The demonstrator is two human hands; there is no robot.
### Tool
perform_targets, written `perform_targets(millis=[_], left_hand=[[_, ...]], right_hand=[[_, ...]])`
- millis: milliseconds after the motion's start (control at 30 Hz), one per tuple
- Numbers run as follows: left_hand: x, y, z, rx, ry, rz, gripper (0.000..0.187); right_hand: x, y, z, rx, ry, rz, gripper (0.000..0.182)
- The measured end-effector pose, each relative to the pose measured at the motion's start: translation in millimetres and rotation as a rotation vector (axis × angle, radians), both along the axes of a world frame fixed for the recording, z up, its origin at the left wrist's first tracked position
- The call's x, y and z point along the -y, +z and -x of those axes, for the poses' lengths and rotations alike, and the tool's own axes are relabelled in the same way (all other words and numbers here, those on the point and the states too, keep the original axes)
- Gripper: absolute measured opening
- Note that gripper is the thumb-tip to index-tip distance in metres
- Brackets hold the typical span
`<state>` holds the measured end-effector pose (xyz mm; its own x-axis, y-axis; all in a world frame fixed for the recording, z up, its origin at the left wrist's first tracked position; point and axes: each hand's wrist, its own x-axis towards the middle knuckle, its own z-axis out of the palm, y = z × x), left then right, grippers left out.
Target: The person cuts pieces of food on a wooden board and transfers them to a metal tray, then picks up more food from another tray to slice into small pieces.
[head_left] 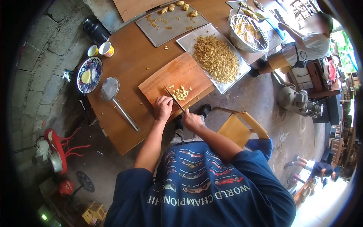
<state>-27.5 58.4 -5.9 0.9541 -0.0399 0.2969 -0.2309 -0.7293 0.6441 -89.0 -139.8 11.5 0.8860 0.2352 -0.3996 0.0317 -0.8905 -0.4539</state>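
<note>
My right hand [193, 121] is wrapped round the handle of a knife [174, 98], its narrow blade angled across the near part of a wooden cutting board [166, 77]. Beside the blade, my left hand [163, 108] rests at the board's near edge with its fingers curled in; whatever they hold is hidden. Chopped pale-yellow pieces [180, 93] lie in a small heap just right of the blade. Beyond the board, a metal tray [186, 42] carries a large spread of similar chopped pieces [216, 58].
Left on the table [124, 64] are a long-handled skimmer [123, 112], a patterned plate [83, 87] and two cups [106, 49]. Another tray [170, 28] and a plastic-lined bowl [247, 47] stand farther back. A person [312, 45] works at right. A wooden chair [236, 130] stands near me.
</note>
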Motion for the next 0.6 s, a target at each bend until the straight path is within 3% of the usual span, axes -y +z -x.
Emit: perform_targets(millis=[167, 367, 600], left_hand=[[-7, 3, 8, 0.0, -0.002, 0.147, 0.013], [-16, -1, 10, -0.084, 0.013, 0.238, 0.025], [-17, 9, 13, -0.023, 0.035, 0.005, 0.024]], right_hand=[[-17, 8, -43, 0.003, 0.025, -0.002, 0.029], [-1, 26, -30, -0.005, -0.016, -0.026, 0.03], [17, 40, 14, -0.058, -0.027, -0.049, 0.028]])
